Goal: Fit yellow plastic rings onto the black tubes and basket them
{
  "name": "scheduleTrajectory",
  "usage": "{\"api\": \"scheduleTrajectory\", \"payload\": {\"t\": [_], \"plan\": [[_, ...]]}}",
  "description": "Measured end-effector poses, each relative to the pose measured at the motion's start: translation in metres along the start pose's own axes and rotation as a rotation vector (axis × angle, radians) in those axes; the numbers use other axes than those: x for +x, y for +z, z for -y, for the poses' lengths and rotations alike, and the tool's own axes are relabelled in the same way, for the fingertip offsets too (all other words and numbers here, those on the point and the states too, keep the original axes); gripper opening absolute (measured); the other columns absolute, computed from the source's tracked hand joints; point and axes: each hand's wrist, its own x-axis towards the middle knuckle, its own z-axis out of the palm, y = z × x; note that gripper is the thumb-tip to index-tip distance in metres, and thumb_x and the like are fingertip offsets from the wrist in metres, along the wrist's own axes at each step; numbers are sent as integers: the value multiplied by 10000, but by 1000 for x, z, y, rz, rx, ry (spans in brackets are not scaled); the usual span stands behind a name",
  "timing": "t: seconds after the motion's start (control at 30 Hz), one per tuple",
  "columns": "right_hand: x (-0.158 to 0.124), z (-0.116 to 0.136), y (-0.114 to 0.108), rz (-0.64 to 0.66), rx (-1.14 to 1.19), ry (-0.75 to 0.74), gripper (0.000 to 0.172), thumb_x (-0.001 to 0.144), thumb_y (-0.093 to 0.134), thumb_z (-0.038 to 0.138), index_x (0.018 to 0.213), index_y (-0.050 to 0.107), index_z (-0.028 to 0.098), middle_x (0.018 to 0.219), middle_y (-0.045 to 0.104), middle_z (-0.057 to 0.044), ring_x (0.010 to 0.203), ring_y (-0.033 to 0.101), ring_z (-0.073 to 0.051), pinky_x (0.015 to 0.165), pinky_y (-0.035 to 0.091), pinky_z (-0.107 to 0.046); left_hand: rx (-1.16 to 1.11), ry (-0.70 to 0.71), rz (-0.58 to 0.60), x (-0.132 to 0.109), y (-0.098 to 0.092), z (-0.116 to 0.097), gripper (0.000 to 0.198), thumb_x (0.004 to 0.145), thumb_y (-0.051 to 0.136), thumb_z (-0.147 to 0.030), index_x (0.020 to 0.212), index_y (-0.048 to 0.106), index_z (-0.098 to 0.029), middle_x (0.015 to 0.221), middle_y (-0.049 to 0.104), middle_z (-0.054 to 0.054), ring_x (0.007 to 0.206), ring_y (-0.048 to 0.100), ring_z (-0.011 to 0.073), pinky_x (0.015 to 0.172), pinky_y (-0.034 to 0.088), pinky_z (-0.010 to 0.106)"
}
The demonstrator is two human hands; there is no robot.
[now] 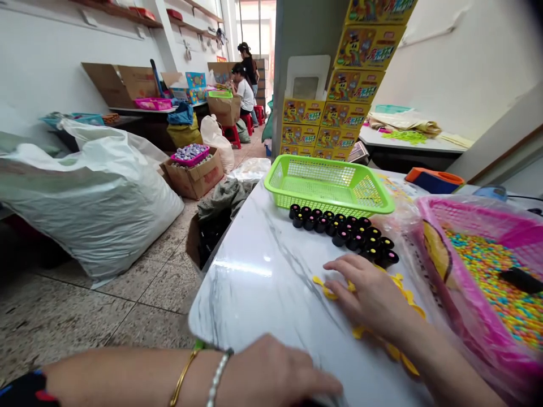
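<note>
My right hand (360, 288) reaches over the marble-patterned table, fingers spread and lowered onto small yellow plastic pieces (331, 293). More of these pieces lie under and beside its wrist. Just beyond the fingertips stand several small black cups (339, 226) in rows, with pink or yellow bits in their tops. Low at the frame's bottom edge is my left hand (275, 370), stretching to the right and slightly blurred. Most of its fingers are hidden, and a sliver of something dark shows below them.
A green plastic basket (331, 200) sits behind the cups. To the right is a pink basket (445, 282) lined with plastic, holding many colourful pellets. Yellow printed boxes (354, 85) are stacked behind. A large white sack (106, 198) stands left; two people (244, 90) are far back.
</note>
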Motion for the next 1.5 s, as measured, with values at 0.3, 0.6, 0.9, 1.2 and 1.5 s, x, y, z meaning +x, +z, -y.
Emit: {"api": "scheduleTrajectory", "payload": {"t": [0.3, 0.6, 0.9, 1.2, 1.5], "plan": [[1, 4, 1, 189, 3, -45, 218, 842, 630, 281, 1033, 677, 189, 972, 644, -92, 903, 606, -239, 809, 510, -400, 229, -536, -686, 102, -95, 112, 470, 718, 748, -537, 952, 599, -157, 739, 616, 5, 675, 572, 156, 636, 432, 264], [-4, 25, 3, 239, 225, -154, 193, 849, 524, 55, 846, 658, 194, 935, 612, -53, 867, 589, -170, 762, 490, -299, 330, -590, -687, 122, -101, 132, 419, 738, 728, -520, 905, 632, -148, 805, 673, 71, 747, 608, 202, 696, 448, 286], [-4, 12, -5, 9, 99, -87, 223, 883, 532, 168, 1070, 649, 196, 1004, 678, -83, 926, 638, -217, 818, 516, -375, 355, -587, -673, 117, -101, 122, 252, 796, 610, -330, 963, 636, -144, 773, 686, 65, 721, 617, 202, 676, 444, 288], [-24, 61, 10, 239, -151, -93, 91, 767, 706, 201, 800, 622, 194, 802, 641, -51, 717, 631, -237, 623, 519, -363, 203, -546, -524, 51, -73, 70, 352, 750, 696, -337, 1044, 592, -174, 658, 622, -41, 604, 581, 133, 591, 421, 235], [-12, 22, 11, 298, 76, -14, 84, 876, 574, 195, 948, 618, 201, 955, 589, -61, 864, 586, -227, 783, 500, -402, -53, -489, -513, 49, -55, 56, 445, 747, 747, -263, 1165, 609, -196, 677, 603, -50, 609, 564, 115, 617, 439, 229]]}}
